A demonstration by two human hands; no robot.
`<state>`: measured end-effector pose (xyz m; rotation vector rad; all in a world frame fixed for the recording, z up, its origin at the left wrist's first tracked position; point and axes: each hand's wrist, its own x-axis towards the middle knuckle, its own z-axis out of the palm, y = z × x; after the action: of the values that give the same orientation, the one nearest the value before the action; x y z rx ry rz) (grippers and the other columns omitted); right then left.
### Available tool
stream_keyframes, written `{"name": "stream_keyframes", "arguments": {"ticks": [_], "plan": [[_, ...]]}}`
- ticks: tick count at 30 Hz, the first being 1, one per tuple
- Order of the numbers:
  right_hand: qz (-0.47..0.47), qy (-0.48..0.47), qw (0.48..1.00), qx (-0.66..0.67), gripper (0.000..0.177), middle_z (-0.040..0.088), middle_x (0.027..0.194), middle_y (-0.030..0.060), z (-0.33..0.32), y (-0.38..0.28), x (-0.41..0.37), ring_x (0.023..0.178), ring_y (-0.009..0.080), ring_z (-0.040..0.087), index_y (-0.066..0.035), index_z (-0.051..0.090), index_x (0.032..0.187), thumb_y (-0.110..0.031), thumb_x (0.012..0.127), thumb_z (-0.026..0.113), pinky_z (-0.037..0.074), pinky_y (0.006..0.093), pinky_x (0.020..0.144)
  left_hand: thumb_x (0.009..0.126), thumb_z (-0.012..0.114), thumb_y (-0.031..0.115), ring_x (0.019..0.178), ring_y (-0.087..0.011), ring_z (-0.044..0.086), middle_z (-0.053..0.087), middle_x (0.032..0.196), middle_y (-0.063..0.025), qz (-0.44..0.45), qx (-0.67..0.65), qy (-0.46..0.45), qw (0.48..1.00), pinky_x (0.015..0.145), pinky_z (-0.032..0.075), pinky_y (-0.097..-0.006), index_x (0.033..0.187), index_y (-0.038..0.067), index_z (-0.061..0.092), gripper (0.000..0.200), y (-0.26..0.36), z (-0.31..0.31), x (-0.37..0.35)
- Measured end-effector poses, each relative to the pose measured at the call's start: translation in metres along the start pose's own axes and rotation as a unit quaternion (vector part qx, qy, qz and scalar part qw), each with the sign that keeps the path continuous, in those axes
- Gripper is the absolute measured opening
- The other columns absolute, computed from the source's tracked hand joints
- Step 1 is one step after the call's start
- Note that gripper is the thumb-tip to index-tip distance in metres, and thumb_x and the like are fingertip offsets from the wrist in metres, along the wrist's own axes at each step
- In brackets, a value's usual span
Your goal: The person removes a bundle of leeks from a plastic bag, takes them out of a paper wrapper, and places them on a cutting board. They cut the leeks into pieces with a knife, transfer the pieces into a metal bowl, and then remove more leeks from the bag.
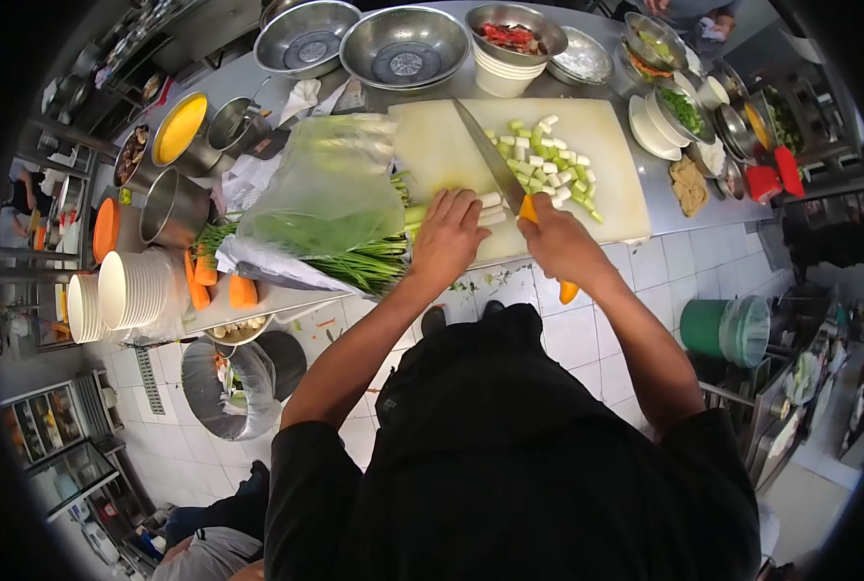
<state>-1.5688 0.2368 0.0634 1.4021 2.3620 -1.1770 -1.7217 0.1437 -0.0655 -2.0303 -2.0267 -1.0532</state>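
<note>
Several long green onion stalks [490, 209] lie across the lower part of a pale cutting board [614, 145]. My left hand [446, 228] presses on them with its fingers curled. My right hand [556, 237] is wrapped round the orange handle of a large knife [490, 147], whose blade points up and to the left over the board, close to the stalk ends. Cut white and light green pieces [548, 167] are heaped right of the blade. A plastic bag [330, 189] with leafy greens sits left of the board.
Metal bowls [405, 48] line the back of the table. Carrots [243, 291], stacked white containers [132, 290] and pots stand at left; more bowls [682, 111] are at right. A lined bin [224, 387] is on the floor. Parts of other people show at lower left and upper right.
</note>
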Motion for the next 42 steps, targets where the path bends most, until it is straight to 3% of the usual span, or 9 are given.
{"name": "stream_keyframes", "arguments": {"ticks": [14,18,23,26,30,31,35,39,42], "plan": [[-0.067,0.107,0.99,-0.059,0.029,0.063,0.081,0.0366,0.083,0.044,0.033,0.079,0.0549,0.062,0.004,0.04,0.112,-0.019,0.098,0.052,0.049,0.063,0.073,0.084,0.07,0.011,0.107,-0.0318,0.057,0.059,0.112,-0.0139,0.003,0.0,0.026,1.0,0.096,0.046,-0.0426,0.109,-0.005,0.063,0.03,-0.012,0.003,-0.006],[-0.037,0.036,0.999,0.003,0.031,0.064,0.084,0.0349,0.052,0.043,0.046,0.086,0.0538,0.063,0.004,0.041,0.115,-0.02,0.098,0.051,0.049,0.0611,0.078,0.084,0.069,0.012,0.109,-0.0317,0.055,0.058,0.112,-0.0144,0.001,0.007,0.002,1.0,0.099,0.044,-0.0428,0.11,-0.005,0.063,0.031,-0.01,0.006,-0.005],[0.01,-0.038,0.999,-0.014,0.028,0.066,0.078,0.0253,0.005,-0.004,-0.001,0.05,0.0294,0.065,0.005,0.042,0.115,-0.017,0.098,0.046,0.054,0.0425,0.052,0.085,0.067,0.013,0.113,-0.0316,0.053,0.056,0.113,-0.0153,0.001,-0.005,0.007,1.0,0.103,0.041,-0.044,0.109,-0.005,0.062,0.03,-0.005,0.016,0.003],[0.027,-0.031,0.999,0.01,0.03,0.064,0.075,0.0208,0.014,-0.008,-0.017,0.048,0.0274,0.062,0.005,0.042,0.115,-0.02,0.099,0.049,0.051,0.0402,0.046,0.083,0.064,0.01,0.113,-0.0321,0.053,0.056,0.112,-0.0157,0.027,0.058,0.042,0.997,0.103,0.04,-0.0462,0.11,-0.005,0.062,0.03,-0.001,0.001,0.004],[0.001,-0.004,1.0,-0.003,0.027,0.065,0.075,0.0254,0.038,0.005,-0.016,0.049,0.0312,0.064,0.005,0.041,0.111,-0.017,0.099,0.049,0.053,0.0431,0.048,0.082,0.058,0.009,0.107,-0.032,0.054,0.056,0.108,-0.0152,-0.02,0.098,0.035,0.994,0.098,0.042,-0.046,0.108,-0.003,0.061,0.029,-0.008,0.002,0.001],[-0.03,0.038,0.997,-0.065,0.025,0.066,0.079,0.0312,0.051,0.017,-0.011,0.059,0.0415,0.067,0.004,0.041,0.109,-0.016,0.098,0.05,0.054,0.0512,0.057,0.082,0.057,0.009,0.105,-0.0318,0.054,0.056,0.107,-0.0149,-0.035,0.092,0.011,0.995,0.097,0.042,-0.0453,0.107,-0.002,0.061,0.028,-0.011,0.005,-0.001],[-0.015,0.091,0.992,-0.083,0.027,0.064,0.08,0.0351,0.091,0.036,0.003,0.079,0.0551,0.063,0.004,0.04,0.11,-0.018,0.097,0.051,0.05,0.0608,0.074,0.083,0.054,0.01,0.099,-0.0306,0.053,0.055,0.101,-0.0134,-0.029,0.108,-0.016,0.994,0.091,0.044,-0.0424,0.103,0.0,0.06,0.023,-0.018,0.015,-0.003],[-0.088,0.132,0.986,-0.06,0.029,0.065,0.077,0.0332,0.088,0.044,0.043,0.076,0.053,0.064,0.003,0.04,0.112,-0.02,0.097,0.052,0.05,0.0604,0.069,0.083,0.054,0.009,0.101,-0.0304,0.053,0.056,0.103,-0.0139,-0.033,0.097,-0.01,0.995,0.092,0.043,-0.0436,0.102,0.0,0.059,0.021,-0.012,0.014,-0.008],[-0.066,0.074,0.995,-0.02,0.03,0.065,0.075,0.0309,0.058,0.033,0.031,0.068,0.0487,0.065,0.003,0.04,0.113,-0.02,0.098,0.052,0.052,0.0567,0.063,0.084,0.054,0.008,0.101,-0.0314,0.053,0.055,0.104,-0.0151,-0.021,0.097,0.023,0.995,0.094,0.043,-0.045,0.103,-0.001,0.059,0.022,-0.015,0.01,-0.002]]}}
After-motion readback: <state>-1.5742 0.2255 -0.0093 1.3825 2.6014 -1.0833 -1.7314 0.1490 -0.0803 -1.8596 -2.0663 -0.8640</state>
